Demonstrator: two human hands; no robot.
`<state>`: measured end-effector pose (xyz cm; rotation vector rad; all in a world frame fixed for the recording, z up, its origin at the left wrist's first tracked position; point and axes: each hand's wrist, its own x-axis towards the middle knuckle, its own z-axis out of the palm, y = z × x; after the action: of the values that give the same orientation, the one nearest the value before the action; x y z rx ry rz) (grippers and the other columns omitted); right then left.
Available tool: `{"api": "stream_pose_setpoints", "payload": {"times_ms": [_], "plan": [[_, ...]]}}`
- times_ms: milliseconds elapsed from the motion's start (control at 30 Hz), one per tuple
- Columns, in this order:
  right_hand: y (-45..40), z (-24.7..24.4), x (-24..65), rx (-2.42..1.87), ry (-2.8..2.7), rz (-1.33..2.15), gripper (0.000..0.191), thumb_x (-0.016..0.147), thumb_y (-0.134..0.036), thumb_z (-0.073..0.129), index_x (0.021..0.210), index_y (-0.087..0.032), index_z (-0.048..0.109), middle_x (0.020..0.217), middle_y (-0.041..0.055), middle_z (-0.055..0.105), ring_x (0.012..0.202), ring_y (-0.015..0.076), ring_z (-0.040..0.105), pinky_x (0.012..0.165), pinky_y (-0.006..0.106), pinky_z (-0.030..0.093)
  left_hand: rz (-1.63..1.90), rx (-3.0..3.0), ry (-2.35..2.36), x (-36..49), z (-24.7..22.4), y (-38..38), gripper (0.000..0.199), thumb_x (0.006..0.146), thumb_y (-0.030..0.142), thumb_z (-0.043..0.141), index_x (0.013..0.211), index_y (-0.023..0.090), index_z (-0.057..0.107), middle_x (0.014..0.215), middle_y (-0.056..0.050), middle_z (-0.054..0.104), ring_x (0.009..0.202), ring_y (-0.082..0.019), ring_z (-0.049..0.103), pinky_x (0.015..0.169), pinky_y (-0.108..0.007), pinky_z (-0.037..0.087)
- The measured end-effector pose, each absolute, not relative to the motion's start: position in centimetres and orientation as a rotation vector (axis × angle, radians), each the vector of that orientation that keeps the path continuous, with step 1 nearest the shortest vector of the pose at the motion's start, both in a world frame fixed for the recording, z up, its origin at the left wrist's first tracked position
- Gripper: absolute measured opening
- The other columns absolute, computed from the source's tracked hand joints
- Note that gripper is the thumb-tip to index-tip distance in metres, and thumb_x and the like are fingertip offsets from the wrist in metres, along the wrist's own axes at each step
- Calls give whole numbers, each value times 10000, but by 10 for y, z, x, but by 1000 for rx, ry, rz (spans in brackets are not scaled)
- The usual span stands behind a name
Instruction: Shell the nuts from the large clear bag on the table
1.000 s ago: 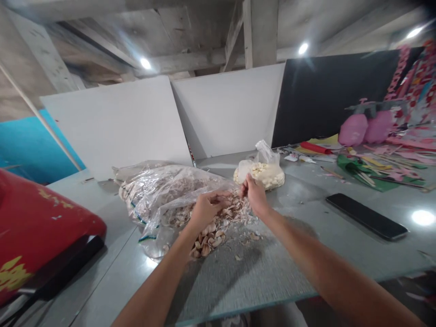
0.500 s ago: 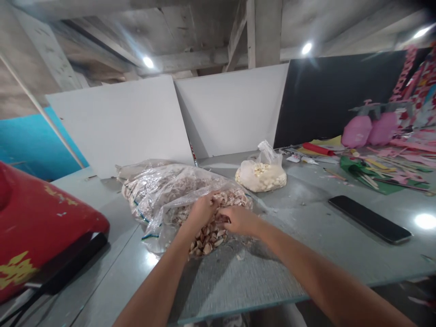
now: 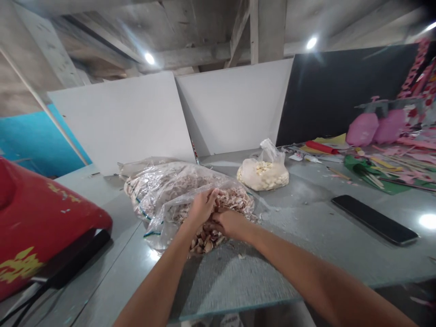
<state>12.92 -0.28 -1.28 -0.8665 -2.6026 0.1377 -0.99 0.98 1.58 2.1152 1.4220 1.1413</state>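
A large clear plastic bag (image 3: 163, 181) lies on its side with its mouth toward me. Unpeeled garlic cloves (image 3: 206, 241) spill at its front, and papery garlic skins (image 3: 238, 200) are heaped behind and to the right. My left hand (image 3: 202, 208) is at the bag's mouth, thumb raised and fingers drawn together; what they hold is hidden. My right hand (image 3: 232, 222) reaches in beside it from the right, fingers curled down at the cloves, tips out of sight. Beyond the hands sits a smaller tied clear bag of peeled garlic cloves (image 3: 264, 175).
A black phone (image 3: 374, 219) lies on the grey table (image 3: 272, 272) at right. Craft scraps on green paper (image 3: 388, 177) and pink spray bottles (image 3: 363, 129) are farther back. A red container (image 3: 44, 227) with a black strap stands left. White boards (image 3: 235, 109) lean behind.
My right hand has moved slightly left and down, closer to the cloves. The left hand's thumb now stands higher, its fingers near the skins. The view has shifted slightly.
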Motion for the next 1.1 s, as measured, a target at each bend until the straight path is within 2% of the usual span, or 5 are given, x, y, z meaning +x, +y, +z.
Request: {"api": "stream_pose_setpoints", "payload": {"times_ms": [200, 367, 500, 767, 1100], "plan": [[2, -7, 143, -794, -2606, 359, 295, 849, -386, 488, 941, -155, 648, 903, 95, 668, 854, 197, 603, 733, 257, 408, 1212, 2104, 1407, -14, 16, 11, 522, 861, 512, 302, 724, 132, 633, 572, -20, 584, 504, -120, 501, 513, -217, 354], [8, -4, 153, -772, -2468, 403, 270, 859, -197, 433, 1033, -182, 639, 1033, 86, 643, 978, 190, 569, 835, 270, 396, 1136, 2163, 1516, -14, 15, 11, 512, 818, 502, 398, 469, 144, 506, 432, 16, 466, 458, -101, 433, 500, -214, 297], [8, -7, 152, -747, -2570, 297, 267, 812, -218, 490, 1010, -181, 666, 995, 102, 651, 990, 222, 552, 867, 310, 394, 1209, 2252, 1533, -13, 14, 10, 424, 810, 465, 439, 533, 148, 484, 477, 40, 408, 495, -89, 388, 500, -208, 259], [4, -12, 142, -812, -2688, 146, 297, 812, -228, 472, 1032, -146, 653, 1003, 116, 667, 967, 211, 586, 872, 312, 400, 1143, 2277, 1505, -12, 14, 6, 408, 874, 453, 324, 724, 166, 573, 519, 22, 511, 525, -117, 476, 547, -211, 320], [15, -20, 144, -892, -2716, 190, 241, 783, -234, 547, 963, -105, 642, 977, 142, 659, 935, 227, 593, 820, 295, 411, 1062, 2310, 1518, -9, 15, 5, 414, 877, 429, 314, 723, 172, 600, 530, 5, 551, 535, -136, 510, 546, -219, 319]]}}
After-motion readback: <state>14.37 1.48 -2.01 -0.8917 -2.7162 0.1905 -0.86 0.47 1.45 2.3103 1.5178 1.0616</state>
